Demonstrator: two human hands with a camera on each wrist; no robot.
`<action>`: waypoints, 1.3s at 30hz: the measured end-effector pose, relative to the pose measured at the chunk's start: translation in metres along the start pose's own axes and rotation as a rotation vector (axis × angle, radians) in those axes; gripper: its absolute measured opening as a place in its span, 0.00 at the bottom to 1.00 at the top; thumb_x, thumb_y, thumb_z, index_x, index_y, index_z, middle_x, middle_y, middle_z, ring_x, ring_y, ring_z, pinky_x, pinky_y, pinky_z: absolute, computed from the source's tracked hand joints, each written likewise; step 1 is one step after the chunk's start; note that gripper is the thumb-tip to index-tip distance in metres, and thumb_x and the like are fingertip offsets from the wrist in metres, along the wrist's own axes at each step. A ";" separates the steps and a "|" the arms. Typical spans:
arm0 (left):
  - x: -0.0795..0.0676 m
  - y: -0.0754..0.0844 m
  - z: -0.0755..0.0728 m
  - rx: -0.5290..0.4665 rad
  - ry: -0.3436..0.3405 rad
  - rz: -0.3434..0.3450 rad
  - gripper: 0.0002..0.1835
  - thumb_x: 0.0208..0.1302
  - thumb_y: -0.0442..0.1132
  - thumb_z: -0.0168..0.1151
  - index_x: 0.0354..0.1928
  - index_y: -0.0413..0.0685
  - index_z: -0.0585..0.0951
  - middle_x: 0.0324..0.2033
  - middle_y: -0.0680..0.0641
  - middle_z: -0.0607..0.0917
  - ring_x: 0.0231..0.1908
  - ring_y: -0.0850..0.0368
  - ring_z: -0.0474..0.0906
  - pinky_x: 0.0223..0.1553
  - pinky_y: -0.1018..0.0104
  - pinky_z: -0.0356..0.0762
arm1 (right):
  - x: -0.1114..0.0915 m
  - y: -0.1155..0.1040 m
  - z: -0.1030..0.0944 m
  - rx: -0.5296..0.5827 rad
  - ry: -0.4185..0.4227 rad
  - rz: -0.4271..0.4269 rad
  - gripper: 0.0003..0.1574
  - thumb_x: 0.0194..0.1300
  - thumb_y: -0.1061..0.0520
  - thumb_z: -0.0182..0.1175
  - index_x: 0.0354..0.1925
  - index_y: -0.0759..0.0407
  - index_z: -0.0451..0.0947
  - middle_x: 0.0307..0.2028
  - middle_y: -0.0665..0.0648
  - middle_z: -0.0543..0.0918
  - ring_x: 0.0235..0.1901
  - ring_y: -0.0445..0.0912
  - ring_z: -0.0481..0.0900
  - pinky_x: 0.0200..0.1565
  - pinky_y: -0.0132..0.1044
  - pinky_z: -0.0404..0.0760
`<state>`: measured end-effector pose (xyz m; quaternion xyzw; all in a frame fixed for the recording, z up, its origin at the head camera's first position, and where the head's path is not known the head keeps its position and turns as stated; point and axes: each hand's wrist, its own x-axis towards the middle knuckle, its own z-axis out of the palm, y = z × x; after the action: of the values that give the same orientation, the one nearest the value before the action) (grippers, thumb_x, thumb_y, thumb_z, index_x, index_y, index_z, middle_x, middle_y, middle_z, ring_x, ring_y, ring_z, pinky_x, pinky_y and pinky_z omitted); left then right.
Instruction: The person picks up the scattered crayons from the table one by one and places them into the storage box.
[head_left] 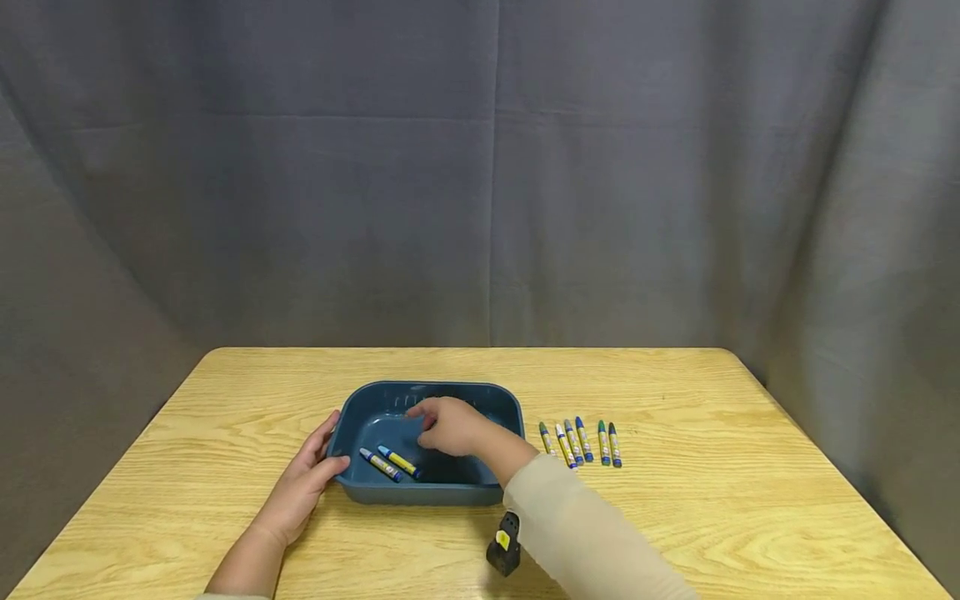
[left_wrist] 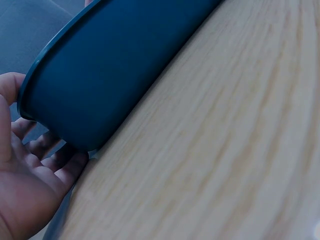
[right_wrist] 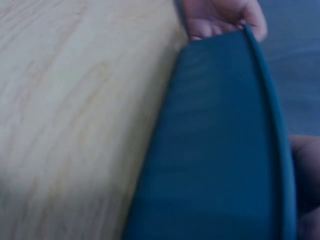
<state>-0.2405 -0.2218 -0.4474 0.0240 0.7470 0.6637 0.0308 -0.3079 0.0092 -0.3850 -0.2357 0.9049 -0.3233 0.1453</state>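
Observation:
A dark blue plastic bin (head_left: 420, 495) stands on the table, with two crayons, a grey one (head_left: 381, 465) and a light blue one (head_left: 399, 461), lying on its floor at the front left. My left hand (head_left: 303, 483) grips the bin's left end, thumb over the rim and fingers against the outer wall. Over the bin's inside is my right hand (head_left: 453, 427); its index finger and thumb are apart and nothing shows between them. In the right wrist view the bin's wall hides most of this hand. Several crayons (head_left: 583, 440) lie right of the bin.
The crayons on the table include a green one (head_left: 603, 443) and a dark blue one (head_left: 615, 445) at the right end of the row. A black wrist camera (head_left: 504, 546) hangs below my right sleeve (head_left: 585, 525). A grey curtain (head_left: 480, 183) stands behind the wooden table (head_left: 720, 517).

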 end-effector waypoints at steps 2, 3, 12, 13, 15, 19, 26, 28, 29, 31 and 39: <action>0.000 -0.001 -0.001 -0.002 -0.001 0.003 0.39 0.70 0.35 0.50 0.78 0.51 0.46 0.75 0.36 0.53 0.53 0.85 0.63 0.50 0.89 0.65 | -0.002 0.004 -0.007 0.026 0.008 -0.002 0.26 0.66 0.63 0.59 0.63 0.58 0.75 0.50 0.61 0.81 0.40 0.46 0.75 0.37 0.37 0.73; 0.000 -0.001 -0.001 -0.002 -0.002 0.004 0.39 0.70 0.35 0.50 0.78 0.50 0.46 0.75 0.36 0.53 0.53 0.86 0.63 0.50 0.90 0.65 | -0.003 0.006 -0.011 0.043 0.012 -0.002 0.27 0.66 0.63 0.58 0.63 0.58 0.74 0.51 0.61 0.81 0.39 0.46 0.76 0.36 0.36 0.73; 0.000 -0.001 -0.004 -0.001 -0.005 -0.003 0.39 0.70 0.35 0.50 0.78 0.51 0.46 0.76 0.36 0.52 0.60 0.76 0.63 0.50 0.90 0.65 | -0.018 0.027 -0.045 0.103 0.171 -0.014 0.27 0.64 0.63 0.59 0.62 0.59 0.75 0.49 0.63 0.81 0.45 0.51 0.78 0.37 0.36 0.76; 0.000 -0.001 -0.004 0.003 -0.002 -0.004 0.39 0.70 0.36 0.51 0.78 0.51 0.46 0.76 0.36 0.52 0.60 0.76 0.63 0.50 0.90 0.65 | -0.020 0.030 -0.049 0.106 0.189 -0.013 0.27 0.64 0.63 0.59 0.62 0.59 0.75 0.49 0.63 0.81 0.45 0.51 0.79 0.38 0.36 0.77; 0.000 -0.001 -0.004 0.007 0.000 -0.005 0.39 0.70 0.36 0.51 0.78 0.51 0.46 0.76 0.37 0.52 0.60 0.77 0.62 0.50 0.91 0.65 | -0.024 0.036 -0.056 0.116 0.214 0.004 0.27 0.64 0.63 0.59 0.62 0.59 0.75 0.48 0.63 0.80 0.44 0.51 0.79 0.37 0.36 0.77; 0.000 -0.002 -0.005 0.006 -0.004 0.005 0.39 0.71 0.36 0.50 0.78 0.49 0.45 0.76 0.36 0.51 0.52 0.88 0.61 0.50 0.90 0.65 | -0.035 0.049 -0.069 0.130 0.251 0.042 0.27 0.66 0.62 0.58 0.63 0.59 0.74 0.49 0.63 0.80 0.43 0.51 0.80 0.40 0.38 0.80; 0.001 -0.003 -0.006 0.002 -0.010 0.011 0.39 0.71 0.35 0.50 0.78 0.50 0.45 0.76 0.35 0.52 0.51 0.89 0.63 0.49 0.90 0.66 | -0.056 0.078 -0.085 0.149 0.277 0.095 0.27 0.68 0.61 0.57 0.65 0.60 0.72 0.54 0.68 0.77 0.42 0.49 0.79 0.39 0.38 0.80; 0.002 -0.003 -0.006 0.001 -0.010 0.012 0.39 0.71 0.35 0.50 0.78 0.50 0.45 0.75 0.35 0.52 0.51 0.88 0.63 0.49 0.90 0.66 | -0.063 0.086 -0.089 0.144 0.285 0.096 0.28 0.68 0.60 0.56 0.65 0.61 0.71 0.54 0.69 0.76 0.42 0.50 0.79 0.39 0.38 0.80; 0.002 -0.003 -0.006 0.000 -0.011 0.012 0.39 0.71 0.35 0.50 0.78 0.50 0.45 0.75 0.35 0.52 0.51 0.88 0.63 0.49 0.89 0.66 | -0.066 0.090 -0.091 0.143 0.286 0.100 0.28 0.68 0.60 0.56 0.65 0.61 0.71 0.54 0.69 0.76 0.43 0.50 0.79 0.40 0.39 0.80; 0.002 -0.003 -0.006 0.003 -0.012 0.013 0.39 0.71 0.35 0.50 0.78 0.50 0.45 0.76 0.35 0.52 0.51 0.88 0.63 0.49 0.89 0.66 | -0.072 0.099 -0.094 0.137 0.288 0.110 0.28 0.68 0.59 0.56 0.66 0.61 0.70 0.55 0.69 0.76 0.44 0.51 0.79 0.41 0.40 0.81; 0.002 -0.001 -0.005 0.008 -0.016 0.015 0.39 0.71 0.36 0.50 0.78 0.49 0.45 0.76 0.36 0.52 0.52 0.87 0.62 0.50 0.89 0.66 | -0.093 0.129 -0.100 0.129 0.305 0.177 0.30 0.69 0.59 0.55 0.67 0.64 0.67 0.56 0.71 0.74 0.47 0.54 0.78 0.40 0.40 0.78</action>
<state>-0.2431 -0.2271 -0.4483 0.0348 0.7493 0.6606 0.0318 -0.3131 0.1971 -0.3841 -0.0938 0.9109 -0.3988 0.0492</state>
